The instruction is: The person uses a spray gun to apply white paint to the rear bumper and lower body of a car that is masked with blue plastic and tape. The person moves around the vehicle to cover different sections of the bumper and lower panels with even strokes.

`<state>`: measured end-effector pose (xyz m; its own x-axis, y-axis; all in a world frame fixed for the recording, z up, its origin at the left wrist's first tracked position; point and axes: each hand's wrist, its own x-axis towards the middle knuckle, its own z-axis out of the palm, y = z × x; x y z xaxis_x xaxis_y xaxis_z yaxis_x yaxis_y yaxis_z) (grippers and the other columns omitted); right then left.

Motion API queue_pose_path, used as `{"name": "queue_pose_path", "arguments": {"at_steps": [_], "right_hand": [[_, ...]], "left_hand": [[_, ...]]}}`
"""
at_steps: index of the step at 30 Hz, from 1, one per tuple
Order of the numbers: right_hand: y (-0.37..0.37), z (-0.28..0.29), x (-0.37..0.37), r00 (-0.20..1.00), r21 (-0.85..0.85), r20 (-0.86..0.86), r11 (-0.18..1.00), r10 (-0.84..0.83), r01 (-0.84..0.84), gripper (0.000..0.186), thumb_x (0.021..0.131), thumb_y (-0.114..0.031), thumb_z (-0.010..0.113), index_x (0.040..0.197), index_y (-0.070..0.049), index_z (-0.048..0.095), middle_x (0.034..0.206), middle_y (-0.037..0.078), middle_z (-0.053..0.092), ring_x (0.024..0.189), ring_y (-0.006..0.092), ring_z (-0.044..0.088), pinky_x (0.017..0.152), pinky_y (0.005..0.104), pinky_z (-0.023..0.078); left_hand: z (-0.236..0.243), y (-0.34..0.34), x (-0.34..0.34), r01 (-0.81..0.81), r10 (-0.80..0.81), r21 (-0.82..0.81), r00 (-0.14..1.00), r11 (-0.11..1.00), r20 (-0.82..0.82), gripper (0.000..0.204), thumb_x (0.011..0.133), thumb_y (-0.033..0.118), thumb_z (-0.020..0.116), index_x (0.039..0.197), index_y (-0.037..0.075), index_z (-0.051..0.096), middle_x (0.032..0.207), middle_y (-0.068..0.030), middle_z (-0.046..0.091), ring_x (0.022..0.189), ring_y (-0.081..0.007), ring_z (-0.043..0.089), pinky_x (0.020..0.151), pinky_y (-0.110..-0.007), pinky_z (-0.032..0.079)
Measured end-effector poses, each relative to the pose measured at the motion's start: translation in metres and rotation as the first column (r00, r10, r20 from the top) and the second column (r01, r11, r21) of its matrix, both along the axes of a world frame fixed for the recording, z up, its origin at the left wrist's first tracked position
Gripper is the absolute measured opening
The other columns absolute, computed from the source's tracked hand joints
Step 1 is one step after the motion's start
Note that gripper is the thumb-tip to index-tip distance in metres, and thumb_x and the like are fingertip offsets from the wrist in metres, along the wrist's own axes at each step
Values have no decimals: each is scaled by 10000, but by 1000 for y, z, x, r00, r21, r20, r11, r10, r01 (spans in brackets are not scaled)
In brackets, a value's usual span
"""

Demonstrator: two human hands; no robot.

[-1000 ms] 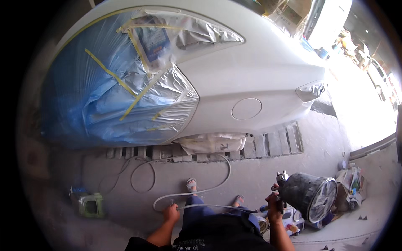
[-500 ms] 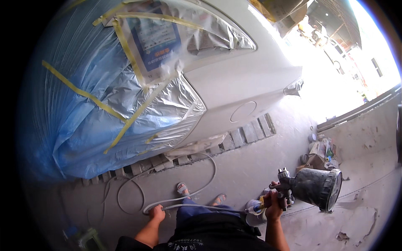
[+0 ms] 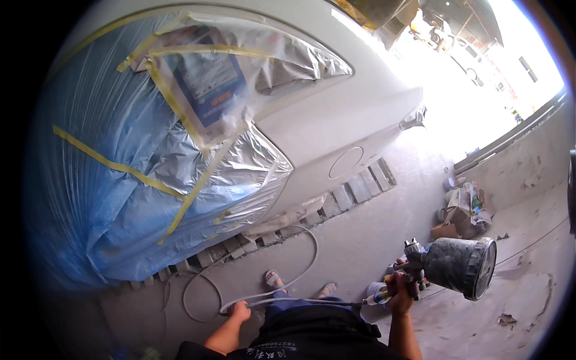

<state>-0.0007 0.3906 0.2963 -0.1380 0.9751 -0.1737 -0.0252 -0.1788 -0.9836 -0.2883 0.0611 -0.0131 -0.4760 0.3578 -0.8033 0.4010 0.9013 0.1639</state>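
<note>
My right hand (image 3: 399,294) is wrapped round the handle of a paint spray gun (image 3: 415,264), held out to the right of my body. Its dark, paint-smeared cup (image 3: 459,267) lies tilted toward the right. A grey air hose (image 3: 312,240) runs from near the gun across my front to my left hand (image 3: 240,311), which is closed on it. Beyond the left hand, the hose loops over the floor. Ahead stands a pale car body (image 3: 342,129), partly masked by blue plastic film (image 3: 138,210) and yellow tape (image 3: 114,165). Neither hand touches the car.
A slatted floor grate (image 3: 360,189) runs along the car's lower edge. On the right, a cardboard box with rubbish (image 3: 465,210) lies by a low wall (image 3: 522,150). White containers (image 3: 377,293) sit on the floor behind my right hand. Bright daylight fills the doorway at upper right.
The view has turned slightly, so the car's masked side sits lower at left. Both hands appear a little further right in the picture, still gripping the gun and hose.
</note>
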Motion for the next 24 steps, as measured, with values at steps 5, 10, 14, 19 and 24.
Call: {"name": "queue_pose_path", "arguments": {"at_steps": [5, 10, 14, 19, 24], "right_hand": [[16, -5, 25, 999, 1, 34, 1000, 21, -21, 372, 868, -170, 572, 1194, -5, 502, 884, 41, 579, 610, 76, 526, 515, 195, 396], [41, -4, 54, 1000, 24, -21, 1000, -6, 7, 386, 874, -205, 574, 1203, -15, 507, 755, 15, 556, 610, 70, 513, 510, 186, 370], [73, -17, 98, 996, 12, -90, 1000, -8, 9, 403, 887, -247, 568, 1214, -19, 503, 745, 7, 543, 613, 62, 501, 522, 183, 361], [132, -41, 172, 995, 29, -72, 997, 76, -74, 442, 901, -329, 559, 1221, -30, 503, 731, -6, 531, 612, 51, 475, 540, 186, 349], [194, -57, 247, 993, 84, 21, 989, 116, -118, 462, 900, -364, 560, 1229, -45, 505, 711, -22, 521, 618, 44, 466, 547, 189, 335]], "left_hand": [[20, 23, 13, 48, -48, -28, 999, 998, 5, 414, 701, 235, 594, 1108, 173, 639, 1086, -120, 634, 1027, -298, 595, 885, -393, 471], [33, 42, 33, 104, -105, -30, 994, 994, -35, 422, 711, 231, 570, 1121, 158, 636, 1079, -133, 636, 1026, -304, 593, 888, -395, 470], [43, 71, 66, 96, -102, -132, 994, 987, -35, 390, 737, 245, 554, 1108, 157, 637, 1125, -115, 618, 1061, -314, 573, 905, -415, 456], [77, 137, 131, 99, -120, -176, 987, 979, -110, 359, 744, 267, 551, 1058, 124, 650, 1097, -130, 626, 1037, -321, 583, 881, -431, 464], [118, 210, 193, 140, -165, -149, 971, 979, -172, 337, 767, 291, 556, 1036, 110, 646, 1026, -144, 642, 989, -327, 598, 849, -426, 475]]}}
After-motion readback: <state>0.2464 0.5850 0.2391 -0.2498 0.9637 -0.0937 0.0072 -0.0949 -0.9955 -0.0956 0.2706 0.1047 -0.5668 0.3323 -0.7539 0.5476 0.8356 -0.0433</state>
